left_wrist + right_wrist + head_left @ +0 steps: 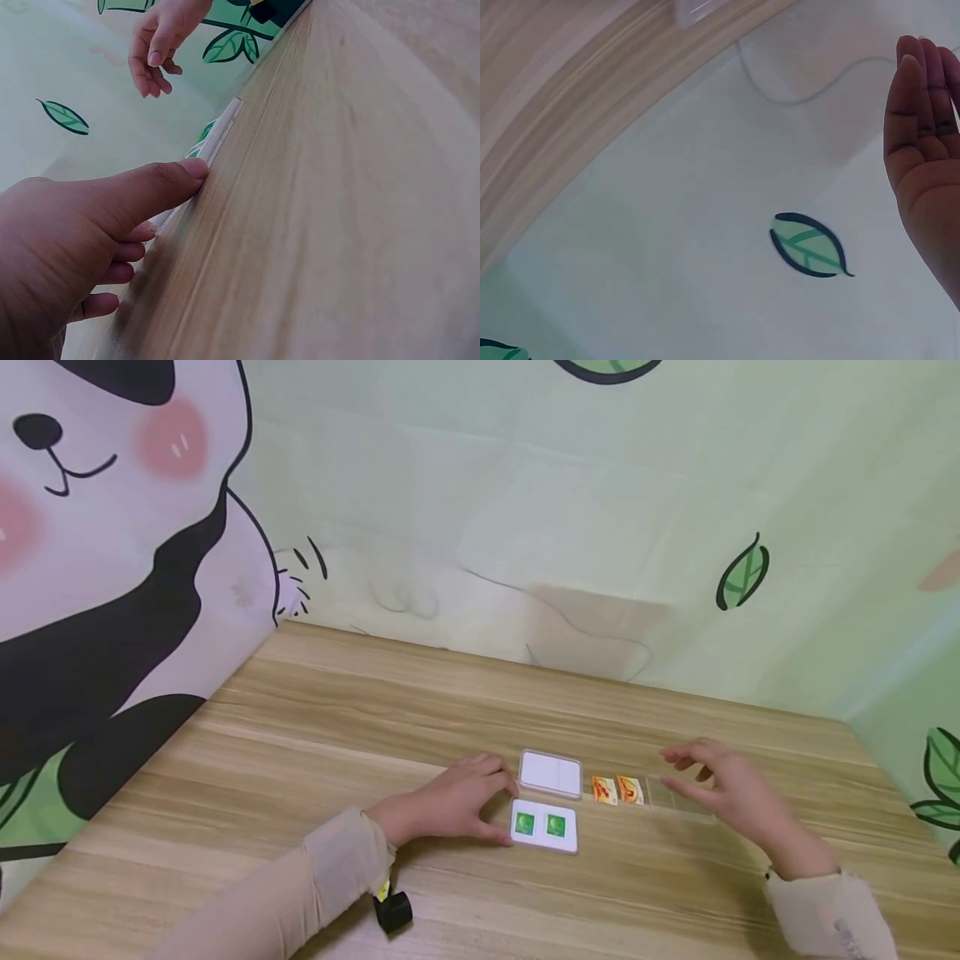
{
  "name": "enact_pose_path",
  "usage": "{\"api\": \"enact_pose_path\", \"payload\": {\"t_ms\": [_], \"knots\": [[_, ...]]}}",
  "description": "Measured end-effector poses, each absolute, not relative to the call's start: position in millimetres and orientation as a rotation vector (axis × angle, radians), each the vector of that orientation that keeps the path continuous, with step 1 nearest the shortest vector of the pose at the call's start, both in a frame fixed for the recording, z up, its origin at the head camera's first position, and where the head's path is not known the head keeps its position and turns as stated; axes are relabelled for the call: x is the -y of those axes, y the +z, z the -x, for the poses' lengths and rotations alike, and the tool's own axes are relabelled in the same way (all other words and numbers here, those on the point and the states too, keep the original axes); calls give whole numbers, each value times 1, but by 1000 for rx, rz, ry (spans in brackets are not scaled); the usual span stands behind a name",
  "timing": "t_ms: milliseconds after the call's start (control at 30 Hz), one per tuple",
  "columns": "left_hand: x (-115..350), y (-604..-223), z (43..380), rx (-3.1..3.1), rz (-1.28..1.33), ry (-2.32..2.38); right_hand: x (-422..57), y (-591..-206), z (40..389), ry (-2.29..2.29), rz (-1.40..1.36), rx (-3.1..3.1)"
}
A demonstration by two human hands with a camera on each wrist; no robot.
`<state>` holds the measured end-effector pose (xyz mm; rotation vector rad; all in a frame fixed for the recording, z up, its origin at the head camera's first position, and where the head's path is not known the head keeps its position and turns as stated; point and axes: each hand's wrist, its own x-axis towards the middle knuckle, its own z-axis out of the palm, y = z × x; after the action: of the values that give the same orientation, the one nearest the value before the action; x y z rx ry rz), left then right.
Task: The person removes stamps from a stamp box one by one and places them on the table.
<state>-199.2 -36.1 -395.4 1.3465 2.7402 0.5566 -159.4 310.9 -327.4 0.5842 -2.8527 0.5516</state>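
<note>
Just right of the left hand point(459, 797), a white tray point(540, 841) with two green cards point(556, 825) lies on the wooden table point(337, 693), its left end held between curved thumb and forefinger. Right of that forefinger, just beyond the first, lies a plain white tray point(551, 774). Left of and partly below the right hand point(738, 793), a clear strip point(662, 793) bears two orange cards point(630, 791); this hand hangs, fingers loosely bent, thumb apart, grasping nothing.

Smooth wood-grained tabletop point(360, 710), glossy clear plastic strip point(657, 795), smooth plastic cases point(540, 828), matt cloth sleeve point(348, 852), creased fabric-like backdrop point(450, 485)
</note>
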Motion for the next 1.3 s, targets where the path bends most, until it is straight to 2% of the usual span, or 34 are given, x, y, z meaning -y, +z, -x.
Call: {"api": "enact_pose_path", "payload": {"t_ms": [700, 1033, 1300], "knots": [[38, -398, 198, -2762, -1354, 556, -244, -343, 144, 524, -739, 2819], [38, -397, 200, -2763, -1370, 561, -231, -354, 144, 438, -873, 2708], [36, -397, 199, -2762, -1369, 552, -222, -359, 140, 376, -807, 2785]]}}
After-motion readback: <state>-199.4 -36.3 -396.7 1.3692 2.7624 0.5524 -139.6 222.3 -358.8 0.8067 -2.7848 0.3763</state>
